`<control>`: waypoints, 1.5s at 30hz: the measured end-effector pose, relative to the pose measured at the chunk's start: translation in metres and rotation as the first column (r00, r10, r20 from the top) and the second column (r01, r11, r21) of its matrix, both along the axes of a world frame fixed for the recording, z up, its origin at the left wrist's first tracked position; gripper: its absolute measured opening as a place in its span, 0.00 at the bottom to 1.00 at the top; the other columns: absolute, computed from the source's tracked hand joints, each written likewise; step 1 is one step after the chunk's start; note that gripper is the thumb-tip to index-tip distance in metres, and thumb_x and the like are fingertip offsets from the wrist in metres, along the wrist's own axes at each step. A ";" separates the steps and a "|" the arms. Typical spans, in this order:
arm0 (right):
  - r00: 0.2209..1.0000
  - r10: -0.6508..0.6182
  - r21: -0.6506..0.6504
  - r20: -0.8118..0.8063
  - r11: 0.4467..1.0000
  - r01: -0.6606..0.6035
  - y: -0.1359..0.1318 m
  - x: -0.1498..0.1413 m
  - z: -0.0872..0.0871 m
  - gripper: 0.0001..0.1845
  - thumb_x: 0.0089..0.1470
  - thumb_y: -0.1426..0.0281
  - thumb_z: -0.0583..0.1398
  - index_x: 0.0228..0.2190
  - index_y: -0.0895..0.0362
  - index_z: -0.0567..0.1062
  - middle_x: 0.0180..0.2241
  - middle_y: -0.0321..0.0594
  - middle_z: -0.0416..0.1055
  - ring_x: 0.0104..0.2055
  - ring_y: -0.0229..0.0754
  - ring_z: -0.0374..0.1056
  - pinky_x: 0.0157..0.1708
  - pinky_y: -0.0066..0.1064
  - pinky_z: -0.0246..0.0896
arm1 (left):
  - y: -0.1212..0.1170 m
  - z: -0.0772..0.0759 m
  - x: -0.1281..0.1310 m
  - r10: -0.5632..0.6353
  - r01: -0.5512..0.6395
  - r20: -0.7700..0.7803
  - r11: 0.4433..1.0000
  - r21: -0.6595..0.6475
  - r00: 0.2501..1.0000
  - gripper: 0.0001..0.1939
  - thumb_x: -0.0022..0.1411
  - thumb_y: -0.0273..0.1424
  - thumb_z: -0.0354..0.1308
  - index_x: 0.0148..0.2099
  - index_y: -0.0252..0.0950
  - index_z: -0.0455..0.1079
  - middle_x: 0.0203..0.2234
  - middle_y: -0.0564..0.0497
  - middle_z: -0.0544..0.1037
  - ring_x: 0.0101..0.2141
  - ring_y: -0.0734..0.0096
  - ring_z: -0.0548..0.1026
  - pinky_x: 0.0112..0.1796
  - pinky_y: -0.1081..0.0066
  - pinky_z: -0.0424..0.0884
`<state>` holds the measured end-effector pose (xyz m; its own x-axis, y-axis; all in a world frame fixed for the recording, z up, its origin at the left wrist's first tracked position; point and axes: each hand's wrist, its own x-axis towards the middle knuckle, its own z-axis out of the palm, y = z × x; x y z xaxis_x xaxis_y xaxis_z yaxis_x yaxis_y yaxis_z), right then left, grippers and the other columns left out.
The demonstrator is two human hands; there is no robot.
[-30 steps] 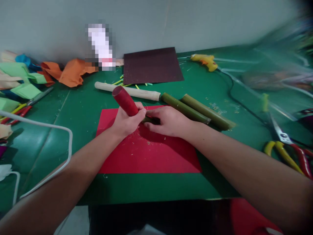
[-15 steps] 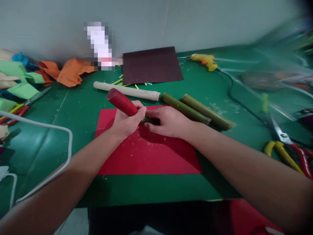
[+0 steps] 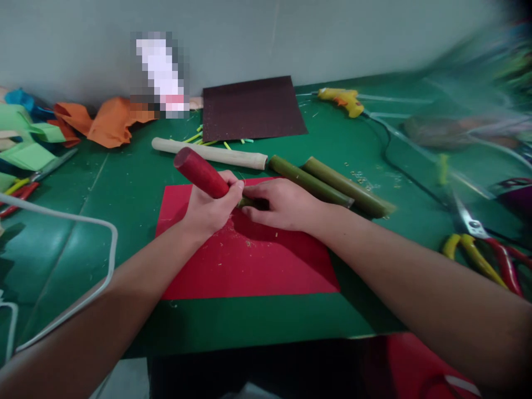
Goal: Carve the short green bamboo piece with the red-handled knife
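My left hand is wrapped round a thick red cylinder like a tool handle. It leans up to the left, and its lower end is hidden by my fingers. My right hand is curled close beside it, fingers round a short green bamboo piece that is mostly hidden. Both hands are over a red sheet strewn with small shavings. Just behind lie a pale peeled stick and two green bamboo lengths.
On the green table a yellow glue gun with a black cord lies behind a dark brown sheet's right side. Scissors are at right. Coloured paper and a white cable are at left.
The whole view has shifted slightly to the left. My hands keep the same grip on the red cylinder and the bamboo piece, with little visible movement against the red sheet.
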<state>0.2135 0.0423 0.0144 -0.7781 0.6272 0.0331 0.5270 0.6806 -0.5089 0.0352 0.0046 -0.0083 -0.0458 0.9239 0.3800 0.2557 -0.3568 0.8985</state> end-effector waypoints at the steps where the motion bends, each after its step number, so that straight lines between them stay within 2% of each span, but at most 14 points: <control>1: 1.000 0.005 0.001 -0.002 1.000 -0.005 0.000 0.000 0.000 0.18 0.61 0.63 0.58 0.44 0.61 0.81 0.35 0.47 0.79 0.33 0.41 0.66 0.34 0.32 0.52 | 0.000 0.001 0.000 -0.002 0.002 -0.004 1.000 -0.001 1.000 0.14 0.60 0.31 0.60 0.23 0.37 0.65 0.16 0.57 0.65 0.20 0.78 0.63 0.23 0.75 0.62; 8: 1.000 0.002 -0.034 -0.028 0.999 -0.003 0.001 0.001 -0.002 0.20 0.60 0.62 0.58 0.45 0.62 0.82 0.37 0.49 0.81 0.34 0.42 0.69 0.34 0.32 0.54 | 0.000 0.003 0.000 -0.041 0.041 0.010 0.999 -0.005 0.999 0.15 0.58 0.28 0.59 0.20 0.37 0.63 0.14 0.57 0.63 0.18 0.79 0.60 0.21 0.74 0.59; 13: 1.000 -0.005 -0.016 -0.002 1.000 0.005 0.001 0.000 -0.001 0.20 0.60 0.63 0.58 0.44 0.62 0.82 0.35 0.48 0.81 0.32 0.42 0.68 0.33 0.32 0.53 | 0.000 0.002 0.000 -0.033 0.033 0.019 0.999 -0.003 0.999 0.14 0.59 0.30 0.59 0.21 0.37 0.64 0.15 0.57 0.64 0.19 0.78 0.62 0.23 0.74 0.61; 18: 1.000 -0.005 -0.038 -0.015 0.999 0.004 0.001 0.000 0.000 0.18 0.60 0.64 0.59 0.46 0.61 0.82 0.38 0.48 0.81 0.34 0.42 0.70 0.34 0.32 0.54 | -0.001 0.003 0.000 -0.047 0.047 -0.004 0.999 -0.013 0.999 0.13 0.55 0.30 0.60 0.21 0.38 0.64 0.16 0.57 0.64 0.20 0.77 0.62 0.23 0.74 0.62; 23: 1.000 0.000 -0.009 -0.009 1.000 0.000 0.001 0.001 0.000 0.19 0.60 0.63 0.58 0.44 0.61 0.82 0.34 0.47 0.80 0.32 0.40 0.67 0.32 0.32 0.52 | 0.000 0.003 0.001 -0.044 0.044 0.016 0.999 0.010 0.999 0.14 0.59 0.31 0.59 0.21 0.38 0.64 0.15 0.57 0.64 0.19 0.77 0.62 0.24 0.73 0.63; 28: 1.000 0.002 -0.033 -0.029 0.999 -0.003 0.002 0.001 -0.002 0.20 0.60 0.63 0.58 0.46 0.62 0.82 0.37 0.48 0.81 0.32 0.41 0.69 0.33 0.32 0.53 | 0.000 0.002 0.001 -0.050 0.050 0.004 0.998 -0.026 0.999 0.13 0.55 0.30 0.60 0.21 0.38 0.63 0.15 0.57 0.63 0.19 0.77 0.61 0.23 0.73 0.61; 32: 1.000 -0.005 -0.016 -0.009 1.000 0.005 0.002 0.001 -0.002 0.19 0.60 0.63 0.59 0.45 0.62 0.82 0.35 0.48 0.81 0.32 0.42 0.68 0.32 0.32 0.52 | 0.000 0.002 0.001 -0.019 0.019 0.012 1.000 -0.011 1.000 0.13 0.57 0.31 0.59 0.21 0.38 0.64 0.15 0.57 0.63 0.19 0.78 0.61 0.23 0.73 0.61; 36: 1.000 0.002 -0.036 -0.030 0.999 -0.003 0.002 0.001 -0.002 0.19 0.60 0.64 0.59 0.46 0.62 0.82 0.38 0.49 0.82 0.34 0.43 0.71 0.34 0.32 0.54 | -0.001 0.003 0.000 -0.053 0.053 -0.015 0.999 -0.009 0.999 0.13 0.56 0.29 0.59 0.21 0.37 0.63 0.15 0.58 0.63 0.19 0.78 0.60 0.22 0.73 0.60; 40: 1.000 -0.013 -0.016 -0.011 1.000 0.013 0.002 0.001 -0.002 0.19 0.59 0.64 0.59 0.46 0.62 0.82 0.35 0.47 0.81 0.32 0.41 0.69 0.33 0.32 0.53 | -0.001 0.003 0.001 -0.037 0.037 0.016 0.999 0.005 0.999 0.14 0.58 0.29 0.58 0.21 0.38 0.63 0.15 0.57 0.63 0.19 0.78 0.61 0.23 0.73 0.62; 45: 0.999 -0.008 -0.037 -0.042 0.999 0.006 0.002 0.001 -0.003 0.21 0.59 0.63 0.59 0.46 0.62 0.82 0.37 0.48 0.82 0.33 0.41 0.69 0.33 0.32 0.53 | 0.000 0.004 0.001 -0.059 0.059 0.005 0.998 -0.003 0.998 0.14 0.57 0.29 0.59 0.21 0.38 0.62 0.15 0.57 0.62 0.18 0.78 0.59 0.23 0.73 0.61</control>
<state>0.2148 0.0442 0.0110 -0.7723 0.6339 0.0427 0.5090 0.6575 -0.5555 0.0364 0.0047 -0.0039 0.0072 0.9262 0.3769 0.2297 -0.3684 0.9008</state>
